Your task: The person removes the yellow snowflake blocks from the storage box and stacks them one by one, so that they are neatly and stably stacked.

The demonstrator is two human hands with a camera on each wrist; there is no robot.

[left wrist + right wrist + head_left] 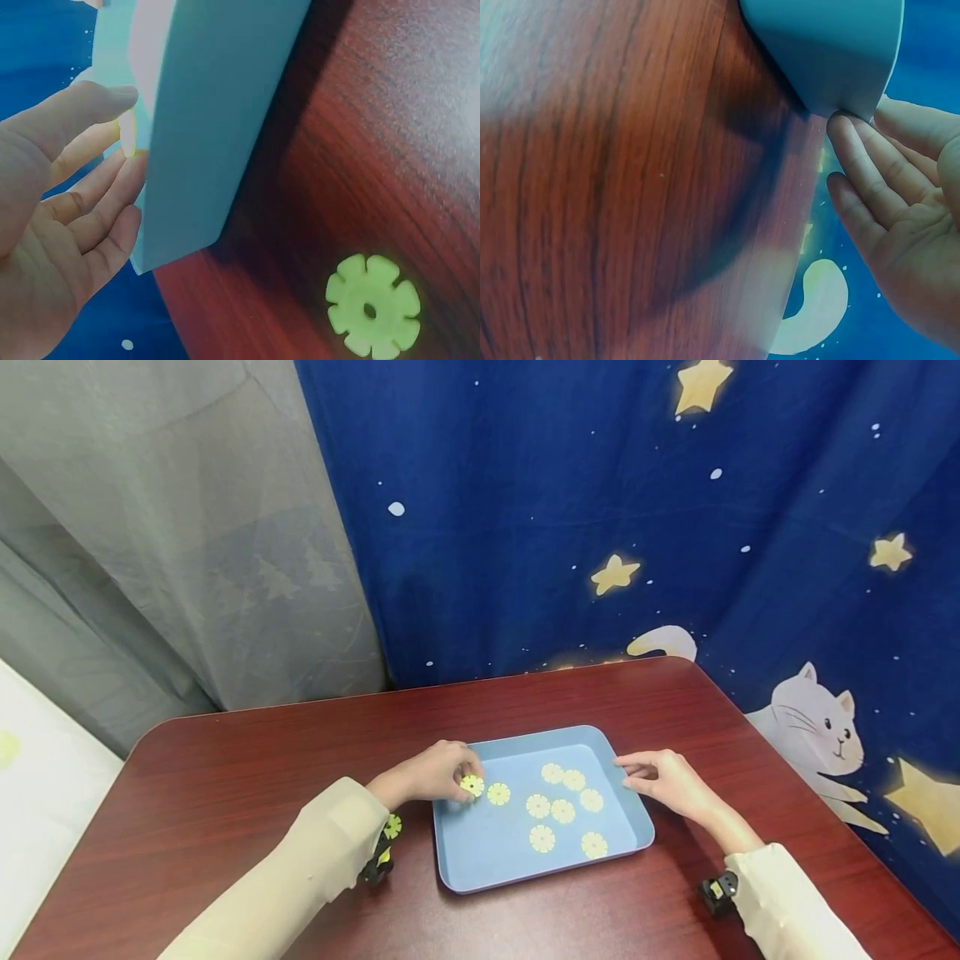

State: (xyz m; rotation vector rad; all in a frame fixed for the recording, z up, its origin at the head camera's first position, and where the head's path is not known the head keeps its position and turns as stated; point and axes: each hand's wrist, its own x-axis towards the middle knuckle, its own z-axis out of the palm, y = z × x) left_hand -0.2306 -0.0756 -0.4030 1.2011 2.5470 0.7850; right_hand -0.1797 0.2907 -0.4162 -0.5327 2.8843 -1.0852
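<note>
My left hand (442, 770) reaches over the left rim of a light blue tray (487, 852) and pinches a yellow notched interlocking disc (472, 786) between thumb and fingers. In the left wrist view the disc (129, 133) appears edge-on, partly covered by the fingers. A second disc (498, 793) lies in the tray just right of that hand. On the tray's right side, my right hand (667, 781) grips the rim. The right wrist view has its fingertips (841, 124) against the tray's outer wall (832, 45), the thumb tip hidden behind the rim.
Several more discs (562, 811) lie flat in the tray's right half, some touching. One green-yellow disc (373, 307) is on the dark red wooden table (300, 752), left of the tray and near the left wrist. A blue curtain (510, 527) hangs behind the table.
</note>
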